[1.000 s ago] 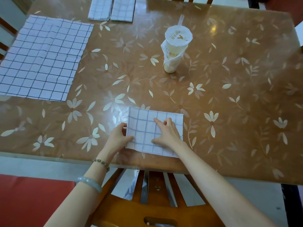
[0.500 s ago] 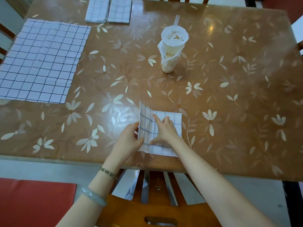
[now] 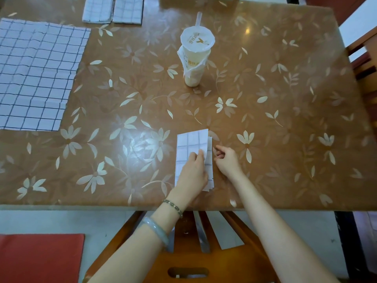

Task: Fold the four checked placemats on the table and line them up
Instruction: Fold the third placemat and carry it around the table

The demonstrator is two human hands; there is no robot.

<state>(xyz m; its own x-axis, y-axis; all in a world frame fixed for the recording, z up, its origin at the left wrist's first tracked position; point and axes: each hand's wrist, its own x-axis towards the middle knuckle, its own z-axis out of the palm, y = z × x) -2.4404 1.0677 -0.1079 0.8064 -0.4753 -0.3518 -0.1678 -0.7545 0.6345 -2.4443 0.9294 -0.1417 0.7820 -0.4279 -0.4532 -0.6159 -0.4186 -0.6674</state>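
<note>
A checked placemat [image 3: 188, 145], folded into a narrow strip, lies near the table's front edge. My left hand [image 3: 193, 173] lies on top of it, fingers pressing the top layer down near its right edge. My right hand [image 3: 226, 159] is just right of the strip, fingers loosely curled, holding nothing. Two folded placemats [image 3: 97, 9] [image 3: 129, 9] lie side by side at the far edge. One unfolded placemat [image 3: 34, 74] is spread flat at the far left.
A sealed drink cup [image 3: 194, 58] with a straw stands on the brown flower-patterned table [image 3: 285, 99], behind the strip. A wooden chair back [image 3: 183, 262] sits below the table's front edge. Another chair [image 3: 365, 64] is at the right.
My left hand has carried the placemat's left half over to the right, making a narrow strip. My right hand has slid off the cloth to its right side.
</note>
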